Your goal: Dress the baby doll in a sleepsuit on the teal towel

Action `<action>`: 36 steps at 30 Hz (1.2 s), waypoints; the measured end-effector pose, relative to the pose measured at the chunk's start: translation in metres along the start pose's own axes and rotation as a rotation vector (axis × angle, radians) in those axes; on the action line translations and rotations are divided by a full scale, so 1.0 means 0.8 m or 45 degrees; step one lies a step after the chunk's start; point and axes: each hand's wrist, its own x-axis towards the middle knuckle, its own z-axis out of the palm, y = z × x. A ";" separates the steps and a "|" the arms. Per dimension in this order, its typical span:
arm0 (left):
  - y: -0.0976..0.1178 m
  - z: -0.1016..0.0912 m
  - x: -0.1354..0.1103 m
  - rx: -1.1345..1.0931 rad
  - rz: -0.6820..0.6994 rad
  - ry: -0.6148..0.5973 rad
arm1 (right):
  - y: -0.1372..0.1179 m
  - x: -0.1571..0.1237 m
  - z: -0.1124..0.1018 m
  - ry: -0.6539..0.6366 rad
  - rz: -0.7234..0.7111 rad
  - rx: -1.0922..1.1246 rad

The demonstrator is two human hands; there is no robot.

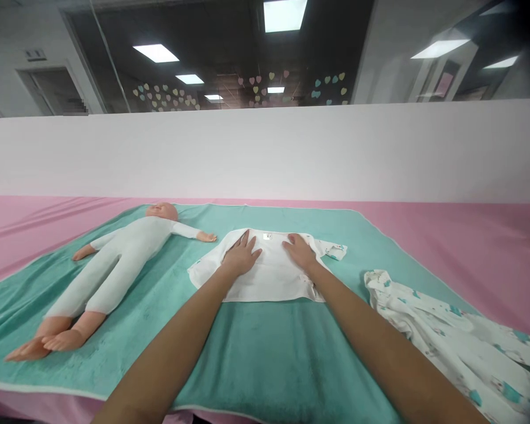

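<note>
A small white baby top [269,277] lies spread on the green towel, its pale inside facing up and a label near the neckline. My left hand [242,256] rests flat on the left part of the top, fingers stretched out. On the right part, my right hand [300,252] lies with its fingers extended over the cloth. A sleeve with a teal print [335,249] sticks out to the right of the top. Neither hand grips anything.
To the left, a baby doll [128,241] in a white bodysuit lies on its back. White printed baby clothes [450,335] lie at the right. The green towel [265,359] covers a pink sheet [446,247]. Behind stands a low white wall [265,156] with glass above it.
</note>
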 end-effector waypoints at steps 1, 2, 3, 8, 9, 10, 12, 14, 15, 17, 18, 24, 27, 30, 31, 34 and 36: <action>0.001 0.000 0.000 0.001 0.006 -0.001 | 0.002 0.004 -0.001 0.001 0.004 -0.005; 0.001 0.001 0.001 0.002 0.009 -0.016 | 0.003 0.006 -0.001 -0.008 -0.001 -0.016; 0.002 0.001 0.002 0.002 0.011 -0.041 | 0.003 0.006 -0.001 -0.012 -0.009 -0.026; -0.001 0.002 0.006 0.021 0.049 -0.114 | -0.011 -0.006 0.003 -0.085 -0.331 -0.126; -0.001 0.003 0.006 0.026 0.049 -0.104 | -0.015 -0.010 0.004 -0.117 -0.427 -0.146; -0.001 0.003 0.006 0.028 0.045 -0.093 | -0.019 -0.015 0.006 -0.151 -0.507 -0.170; 0.000 0.003 0.004 0.031 0.056 -0.052 | -0.027 -0.024 0.009 -0.214 -0.588 -0.221; 0.003 0.001 0.001 0.048 0.117 0.019 | -0.033 -0.035 0.012 -0.280 -0.610 -0.263; 0.005 0.000 -0.002 0.064 0.158 0.054 | -0.035 -0.041 0.012 -0.312 -0.610 -0.271; 0.011 -0.002 -0.012 0.099 0.233 0.107 | -0.040 -0.054 0.010 -0.366 -0.634 -0.264; 0.014 -0.003 -0.019 0.109 0.265 0.115 | -0.042 -0.061 0.008 -0.386 -0.655 -0.260; 0.031 -0.022 -0.107 0.002 0.473 -0.112 | -0.040 -0.123 -0.024 -0.482 -0.810 -0.156; 0.028 -0.044 -0.153 -0.035 0.590 -0.183 | -0.021 -0.161 -0.052 -0.525 -0.913 -0.104; 0.018 -0.063 -0.177 0.017 0.596 -0.097 | 0.010 -0.191 -0.081 -0.391 -0.872 -0.115; 0.015 -0.068 -0.180 0.071 0.594 -0.059 | 0.021 -0.198 -0.090 -0.313 -0.840 -0.139; 0.012 -0.079 -0.182 0.297 0.632 0.004 | 0.045 -0.206 -0.108 -0.127 -0.762 -0.259; 0.015 -0.085 -0.181 0.413 0.665 0.003 | 0.049 -0.204 -0.113 -0.065 -0.725 -0.360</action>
